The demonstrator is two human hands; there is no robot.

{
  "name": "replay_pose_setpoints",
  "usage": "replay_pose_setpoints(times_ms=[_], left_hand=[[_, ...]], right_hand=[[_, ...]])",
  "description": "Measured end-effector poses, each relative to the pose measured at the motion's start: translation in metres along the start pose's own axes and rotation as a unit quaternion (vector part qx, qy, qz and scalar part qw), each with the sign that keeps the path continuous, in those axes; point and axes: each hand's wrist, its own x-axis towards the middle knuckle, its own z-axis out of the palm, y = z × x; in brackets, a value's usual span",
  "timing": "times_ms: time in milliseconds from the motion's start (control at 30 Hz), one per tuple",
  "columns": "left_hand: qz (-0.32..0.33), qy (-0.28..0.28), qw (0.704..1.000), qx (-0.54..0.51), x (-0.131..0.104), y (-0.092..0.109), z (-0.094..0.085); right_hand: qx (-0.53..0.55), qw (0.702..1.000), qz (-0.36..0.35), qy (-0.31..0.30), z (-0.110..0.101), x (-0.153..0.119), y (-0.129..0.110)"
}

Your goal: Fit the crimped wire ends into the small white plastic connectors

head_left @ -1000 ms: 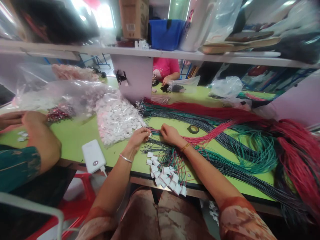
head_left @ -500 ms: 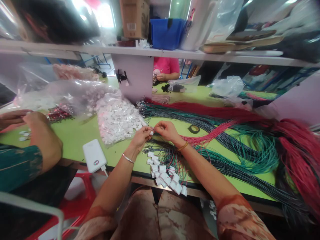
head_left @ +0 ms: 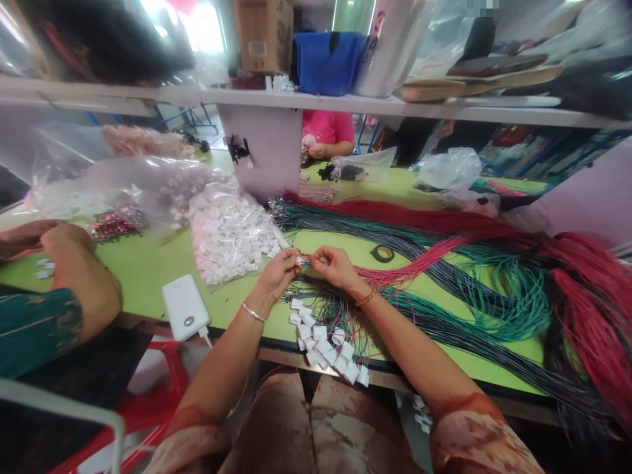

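Note:
My left hand [head_left: 279,271] pinches a small white connector [head_left: 299,261] over the green table. Just to its right, my right hand [head_left: 336,266] has its fingers closed on thin wires [head_left: 307,261] that run to the connector. Below both hands lie several white connector housings [head_left: 323,349] at the table's front edge, with red and green wires among them. A clear bag of white connectors [head_left: 232,237] rests behind my left hand. Long bundles of red wires [head_left: 415,214], dark wires and green wires [head_left: 513,289] spread to the right.
A white power bank [head_left: 186,307] with a cable lies left of my left arm. Black tape [head_left: 382,254] sits behind my right hand. A person's arm [head_left: 81,276] is at the left, another person [head_left: 328,131] across the table. A shelf [head_left: 316,101] holds a blue bin [head_left: 328,62].
My right hand has moved slightly to the right, away from my left fingertips, so more of the wires shows between them. My left hand has stayed nearly in place.

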Motion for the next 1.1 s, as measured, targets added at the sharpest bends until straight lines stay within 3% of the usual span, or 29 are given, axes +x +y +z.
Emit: replay_pose_setpoints(times_ms=[233,400,567,700,800,1000,1100], left_hand=[[0.009,0.037,0.999,0.029,-0.002,-0.005,0.004],[0.011,0.067,0.996,0.048,-0.001,-0.006,0.004],[0.005,0.079,0.989,0.121,0.001,-0.009,0.001],[-0.012,0.104,0.983,0.154,0.003,-0.008,-0.003],[-0.017,0.117,0.978,0.173,0.005,-0.006,-0.005],[-0.010,0.106,0.976,0.191,0.003,-0.003,-0.006],[0.003,0.098,0.978,0.184,0.001,-0.002,-0.002]], right_hand=[[-0.038,0.999,-0.019,-0.002,0.010,-0.003,0.002],[-0.068,0.996,-0.051,-0.039,0.009,-0.004,0.002],[-0.114,0.991,-0.046,-0.051,0.011,-0.006,0.003],[-0.105,0.992,-0.043,-0.059,0.000,0.016,0.010],[-0.173,0.984,-0.018,-0.034,-0.007,0.043,0.023],[-0.224,0.966,0.045,-0.124,-0.002,0.064,0.043],[-0.272,0.960,0.031,-0.063,-0.004,0.059,0.041]])
